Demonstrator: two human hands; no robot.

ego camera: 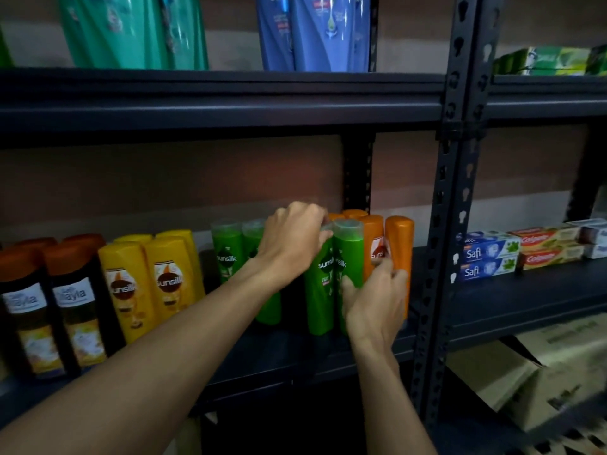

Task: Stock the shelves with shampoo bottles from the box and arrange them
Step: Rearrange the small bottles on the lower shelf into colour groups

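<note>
1. Head view. The shelf holds, from left to right, black bottles, yellow bottles, green ones, then orange bottles.
2. Task's thing: the front green bottles stand upright on the shelf, mid-right. The two touch each other and sit just beside the orange bottles. The back green bottles stand behind them and to the left.
3. Left hand: fingers curled over the cap end of the left front green bottle, gripping its top.
4. Right hand: low on the right front green bottle, thumb on its front and fingers wrapped round its right side, against the orange. How tight the grip is, cannot tell.
5. The box is at lower right, below the shelf, with a flap open. Its contents are not visible.
6. Step, judged: arranging. The front green pair is being squared up beside the orange row.
7. Next move likely calls for sliding the pair back in line with the back green bottles, labels facing out. The left hand should steady the tops so neither bottle tips into the orange bottles. After that, reach for the box.
</note>
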